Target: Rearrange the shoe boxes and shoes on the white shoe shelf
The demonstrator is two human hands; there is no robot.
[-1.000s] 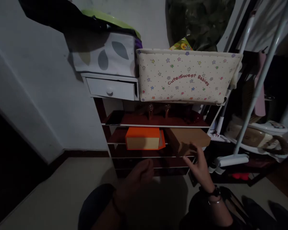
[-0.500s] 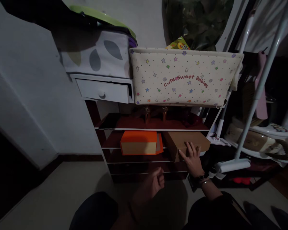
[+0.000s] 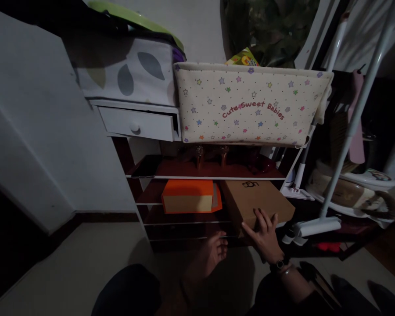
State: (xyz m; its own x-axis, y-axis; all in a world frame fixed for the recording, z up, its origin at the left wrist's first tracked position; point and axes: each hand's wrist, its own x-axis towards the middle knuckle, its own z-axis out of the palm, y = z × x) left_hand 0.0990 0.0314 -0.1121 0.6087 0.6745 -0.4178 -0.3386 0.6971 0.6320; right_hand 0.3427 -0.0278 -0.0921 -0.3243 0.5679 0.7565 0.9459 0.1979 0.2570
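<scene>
The right hand (image 3: pixel 264 237), fingers apart, touches the front edge of the brown rectangular cardboard box (image 3: pixel 255 197); the half-curled left hand (image 3: pixel 212 253) is left of it.

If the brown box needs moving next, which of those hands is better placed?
Probably the right hand: its fingers touch the brown box near its front edge. The left hand appears apart from it, half curled.

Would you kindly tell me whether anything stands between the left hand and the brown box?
Nothing visible does: there is only a gap between the left hand and the brown box. The right hand touches the box near its front edge, right of that gap.
</scene>
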